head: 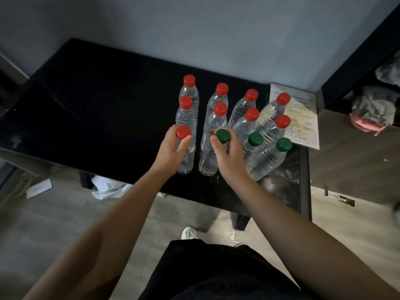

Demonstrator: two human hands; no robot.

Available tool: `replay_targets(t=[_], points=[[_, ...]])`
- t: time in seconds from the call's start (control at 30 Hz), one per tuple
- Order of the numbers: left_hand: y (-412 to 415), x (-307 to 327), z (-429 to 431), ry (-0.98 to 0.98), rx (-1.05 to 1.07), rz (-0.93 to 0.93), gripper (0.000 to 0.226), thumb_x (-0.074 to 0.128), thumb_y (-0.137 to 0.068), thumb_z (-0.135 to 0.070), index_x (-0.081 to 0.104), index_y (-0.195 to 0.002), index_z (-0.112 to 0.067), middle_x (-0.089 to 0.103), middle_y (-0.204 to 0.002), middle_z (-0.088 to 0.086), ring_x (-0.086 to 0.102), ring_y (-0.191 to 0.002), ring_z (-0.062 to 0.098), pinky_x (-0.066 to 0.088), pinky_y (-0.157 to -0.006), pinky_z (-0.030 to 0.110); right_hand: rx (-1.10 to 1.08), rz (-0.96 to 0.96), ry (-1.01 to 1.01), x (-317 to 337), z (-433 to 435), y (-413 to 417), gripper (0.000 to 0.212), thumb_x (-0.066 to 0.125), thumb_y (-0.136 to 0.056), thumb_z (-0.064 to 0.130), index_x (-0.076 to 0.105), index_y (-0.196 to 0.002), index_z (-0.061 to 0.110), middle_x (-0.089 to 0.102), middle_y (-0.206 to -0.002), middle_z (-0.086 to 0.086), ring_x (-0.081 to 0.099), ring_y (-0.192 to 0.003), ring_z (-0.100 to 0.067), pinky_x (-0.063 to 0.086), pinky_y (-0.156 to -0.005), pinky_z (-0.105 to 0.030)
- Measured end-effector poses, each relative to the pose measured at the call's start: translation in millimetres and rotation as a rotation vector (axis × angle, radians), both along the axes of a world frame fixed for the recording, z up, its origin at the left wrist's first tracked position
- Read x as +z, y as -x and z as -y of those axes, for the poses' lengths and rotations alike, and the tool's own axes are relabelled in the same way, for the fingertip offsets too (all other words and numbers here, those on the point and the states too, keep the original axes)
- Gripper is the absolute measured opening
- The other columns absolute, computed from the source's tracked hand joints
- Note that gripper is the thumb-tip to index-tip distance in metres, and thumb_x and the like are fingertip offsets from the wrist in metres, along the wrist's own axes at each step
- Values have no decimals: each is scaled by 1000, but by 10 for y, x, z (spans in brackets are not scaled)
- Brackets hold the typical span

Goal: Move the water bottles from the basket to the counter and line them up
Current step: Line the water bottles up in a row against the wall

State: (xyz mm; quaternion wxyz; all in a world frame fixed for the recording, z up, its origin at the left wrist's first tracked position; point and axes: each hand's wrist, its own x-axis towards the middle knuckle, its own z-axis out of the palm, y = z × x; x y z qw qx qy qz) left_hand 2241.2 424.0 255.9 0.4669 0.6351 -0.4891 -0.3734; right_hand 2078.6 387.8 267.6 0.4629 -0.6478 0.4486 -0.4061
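Black tabletop [97, 100] set against a grey-blue wall [194, 29], viewed from above. Stock on it: twelve clear water bottles [216, 124], all upright, ranked in four columns of three and packed close together on the right half of the tabletop. Caps: nine red, three green (the greens are all in the near row, on the three right-hand columns). Your left grip [173, 150] is wrapped round the neck of the red-capped bottle [183, 132] at the near-left corner of the block, thumb lying against the side of the cap. Your right grip [229, 156] holds the green-capped bottle [222, 135] in the next column, fingers curled just under its cap. Both held bottles stand in line with the near row. Sundries: a printed sheet of paper [303, 118] at the tabletop's right end, behind the rightmost column; a white shoe [188, 232] on the grey floor [54, 224]; a grey cloth [374, 105] on a shelf [346, 68] at right.
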Motion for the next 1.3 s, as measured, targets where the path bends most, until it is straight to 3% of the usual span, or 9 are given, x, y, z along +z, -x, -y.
replay_targets(t=[0.07, 0.17, 0.3, 0.47, 0.67, 0.77, 0.97, 1.07, 1.3], points=[[-12, 2, 61, 0, -15, 23, 7, 51, -95, -34, 50, -102, -37, 53, -110, 1, 55, -99, 9, 45, -85, 25, -11, -17, -6, -31, 29, -52, 4, 59, -96, 21, 56, -98, 18, 57, -81, 4, 53, -74, -1, 41, -73, -10], [-26, -2, 115, -30, -38, 49, 16, 53, -97, -28, 49, -112, -31, 48, -113, -5, 53, -101, 5, 44, -88, 22, -42, -40, -6, -62, 60, -81, 8, 58, -97, 23, 52, -96, 28, 56, -82, 7, 53, -74, 1, 41, -73, -10], [-98, -40, 100, -56, -84, 89, 26, 55, -95, -29, 48, -120, -31, 48, -119, -6, 51, -109, 6, 44, -94, 27, -11, -94, -26, -67, 100, -92, 10, 58, -97, 26, 54, -98, 17, 59, -85, -11, 55, -77, -15, 43, -71, -14], [-113, 10, 82, -49, -83, 139, 32, 61, -92, -24, 47, -120, -33, 49, -118, -8, 51, -106, 1, 43, -90, 23, -12, -140, -21, -44, 126, -92, 17, 61, -95, 27, 54, -99, 12, 57, -83, -8, 55, -78, -16, 43, -72, -19], [-193, 276, 96, 51, -68, 291, 43, 62, -89, -32, 49, -129, -24, 50, -123, -12, 50, -111, -6, 39, -87, 9, 45, -280, -62, 275, 188, 21, 44, 62, -92, 35, 48, -131, 20, 54, -123, 10, 50, -113, 0, 37, -90, -9], [-225, 555, 203, 160, -74, 410, 36, 62, -90, -28, 53, -124, -21, 53, -119, -11, 51, -109, -6, 38, -87, 4, 81, -256, -18, 607, 286, 195, 36, 60, -94, 33, 50, -127, 25, 55, -123, 15, 50, -117, 4, 41, -99, -18], [43, 1006, 802, 245, -218, 604, 30, 59, -91, -35, 56, -118, -22, 49, -114, -14, 48, -103, -3, 38, -87, 11, -73, -454, 144, 989, 838, 709, 34, 59, -94, 33, 51, -125, 21, 53, -120, 12, 53, -112, -7, 43, -97, -26], [248, 1039, 1191, 267, -330, 652, 35, 55, -90, -41, 55, -119, -21, 52, -117, -9, 51, -108, 5, 46, -94, 29, -136, -594, 168, 961, 1161, 967, 42, 60, -93, 31, 50, -132, 18, 53, -129, 2, 50, -113, -10, 39, -93, -24], [683, 925, 1856, 179, -477, 784, 42, 61, -90, -36, 51, -129, -21, 50, -129, -5, 48, -118, 10, 47, -98, 37, 5, -772, 116, 717, 1694, 1321, 48, 62, -90, 32, 47, -134, 21, 48, -134, -1, 49, -119, -17, 38, -93, -26]])
